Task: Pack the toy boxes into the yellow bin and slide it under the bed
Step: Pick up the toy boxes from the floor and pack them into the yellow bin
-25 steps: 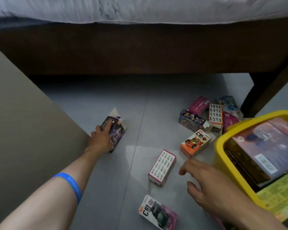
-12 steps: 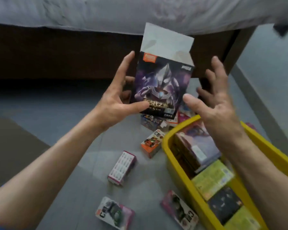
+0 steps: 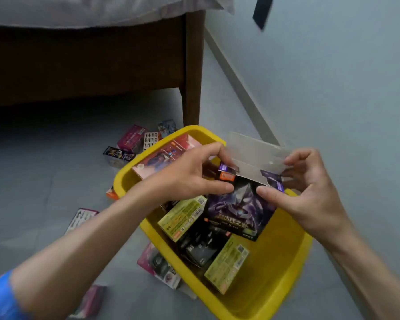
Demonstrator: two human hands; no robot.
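Fingers (image 3: 214, 155) of both hands now pinching the purple toy box (image 3: 239, 211) at its open flap (image 3: 256, 158), left hand (image 3: 192, 174) and right hand (image 3: 310, 192); lifted off the floor a second ago, now held over the yellow bin (image 3: 293, 273). Probably closing, then dropping in; several boxes left on the floor (image 3: 44, 181).

we held both forearms out ahead, converging. our left hand (image 3: 189, 174) pinched with thumb below and fingers curled above; our right hand (image 3: 310, 192) mirrored it, thumb pointing inward beneath bent fingers, the fingertips of both hands near together.
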